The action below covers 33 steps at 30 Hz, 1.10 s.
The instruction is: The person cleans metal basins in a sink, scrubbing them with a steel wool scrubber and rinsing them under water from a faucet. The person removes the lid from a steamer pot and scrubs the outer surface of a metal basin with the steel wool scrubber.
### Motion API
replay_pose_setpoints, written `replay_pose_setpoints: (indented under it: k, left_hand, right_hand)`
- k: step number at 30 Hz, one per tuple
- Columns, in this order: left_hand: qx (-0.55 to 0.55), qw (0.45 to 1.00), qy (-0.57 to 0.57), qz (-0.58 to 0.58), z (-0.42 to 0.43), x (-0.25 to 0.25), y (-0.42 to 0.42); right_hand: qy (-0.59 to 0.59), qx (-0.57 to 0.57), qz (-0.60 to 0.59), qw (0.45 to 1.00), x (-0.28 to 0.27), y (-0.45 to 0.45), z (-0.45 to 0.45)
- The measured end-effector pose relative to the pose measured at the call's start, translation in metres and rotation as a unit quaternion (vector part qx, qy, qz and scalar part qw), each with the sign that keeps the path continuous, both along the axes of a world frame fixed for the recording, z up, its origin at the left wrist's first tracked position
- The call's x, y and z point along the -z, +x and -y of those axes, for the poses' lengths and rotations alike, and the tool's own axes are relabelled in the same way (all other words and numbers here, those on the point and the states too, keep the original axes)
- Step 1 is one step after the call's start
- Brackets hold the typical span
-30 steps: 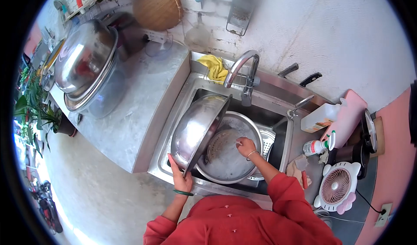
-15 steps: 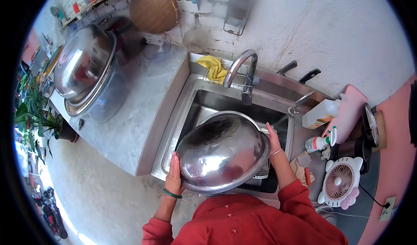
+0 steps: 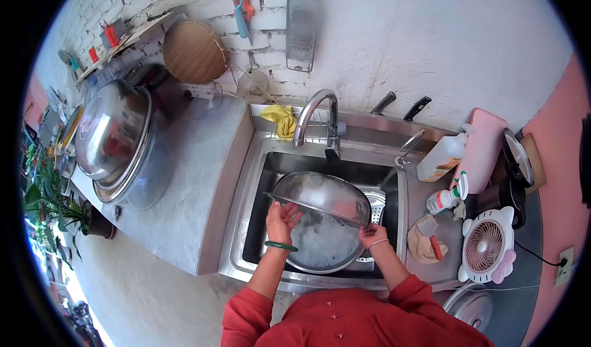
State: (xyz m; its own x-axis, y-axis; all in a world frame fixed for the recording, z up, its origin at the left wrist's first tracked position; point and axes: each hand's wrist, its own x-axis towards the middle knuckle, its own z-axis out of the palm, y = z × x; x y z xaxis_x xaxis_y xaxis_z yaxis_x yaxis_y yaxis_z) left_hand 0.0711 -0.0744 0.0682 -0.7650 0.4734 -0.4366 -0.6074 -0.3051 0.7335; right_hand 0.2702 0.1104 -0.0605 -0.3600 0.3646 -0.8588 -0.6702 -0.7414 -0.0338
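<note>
A shiny steel basin (image 3: 323,193) is tilted over the sink, its rim slanting down to the right. Below it sits another basin (image 3: 323,266) holding cloudy, foamy water (image 3: 323,239). My left hand (image 3: 281,222), with a green bangle at the wrist, supports the tilted basin's rim near its left end, its fingers partly spread on the near side. At the right end, my right hand (image 3: 373,233) has its fingers closed on the rim. The tilted basin hides the far part of the lower one.
A faucet (image 3: 317,116) arches over the sink (image 3: 237,248). A yellow cloth (image 3: 280,120) lies behind it. A spray bottle (image 3: 446,198), white jug (image 3: 442,156), tan cloth (image 3: 423,241) and small fan (image 3: 487,246) stand or lie at right. More steel basins (image 3: 117,135) sit on the left counter.
The steel basin has been lowered into the sink area and tipped away from me, revealing the foamy basin beneath. Both hands have shifted along its rim. The camera view has moved too.
</note>
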Motion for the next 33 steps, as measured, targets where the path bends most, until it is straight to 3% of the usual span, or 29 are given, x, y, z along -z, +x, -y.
replay_pose_setpoints:
  k: [2,4,6,8,9,11,12,14,15,16,18,26,27,28,29,33]
  left_hand:
    - [0.049,0.998,0.035,0.010,-0.019,-0.019,0.014]
    - [0.076,0.990,-0.059,-0.105,-0.038,-0.029,0.026]
    - [0.053,0.994,-0.049,-0.088,-0.041,-0.031,0.028]
    - [0.057,0.994,0.062,-0.072,-0.028,-0.020,0.016]
    - [0.047,0.994,0.083,-0.056,-0.019,-0.022,0.014]
    - [0.081,0.990,0.106,-0.050,0.006,-0.008,0.006]
    - [0.095,0.988,0.112,-0.042,0.018,-0.012,0.007]
    - [0.127,0.985,0.094,-0.063,0.040,-0.017,0.008]
    - [0.142,0.984,0.081,-0.071,0.049,-0.017,0.007]
    - [0.158,0.982,0.067,-0.078,0.057,-0.017,0.006]
    - [0.183,0.979,0.059,-0.069,0.069,-0.020,0.004]
    - [0.232,0.961,-0.001,-0.150,0.111,-0.012,0.005]
    - [0.236,0.956,-0.018,-0.173,0.114,-0.013,0.006]
    - [0.240,0.950,-0.035,-0.197,0.116,-0.016,0.005]
    - [0.242,0.948,-0.050,-0.198,0.114,-0.024,0.008]
    - [0.256,0.942,-0.067,-0.204,0.127,-0.004,0.004]
  right_hand:
    - [-0.032,0.009,0.022,0.999,-0.013,-0.002,0.004]
    - [-0.014,-0.025,-0.009,1.000,-0.023,0.005,0.021]
    - [0.006,-0.059,-0.036,0.998,-0.036,0.016,0.042]
    - [0.010,-0.191,-0.058,0.980,-0.052,0.028,0.060]
    - [0.007,-0.188,-0.059,0.980,-0.060,0.036,0.063]
    - [0.021,-0.375,-0.118,0.919,-0.067,0.054,0.064]
    - [0.015,-0.374,-0.122,0.919,-0.066,0.060,0.062]
    - [0.089,-0.558,-0.076,0.821,-0.065,0.072,0.052]
    - [0.126,-0.579,-0.065,0.803,-0.063,0.076,0.045]
    - [0.123,-0.578,-0.067,0.804,-0.063,0.080,0.041]
    - [0.198,-0.559,0.059,0.803,-0.083,0.077,0.031]
    - [0.256,-0.471,0.071,0.841,-0.074,0.069,0.018]
    - [0.296,-0.481,0.148,0.812,-0.071,0.069,0.019]
    - [0.334,-0.487,0.223,0.775,-0.065,0.067,0.018]
    - [0.348,-0.455,0.233,0.786,-0.031,0.075,0.014]
    - [0.349,-0.395,0.324,0.786,0.014,0.082,0.013]
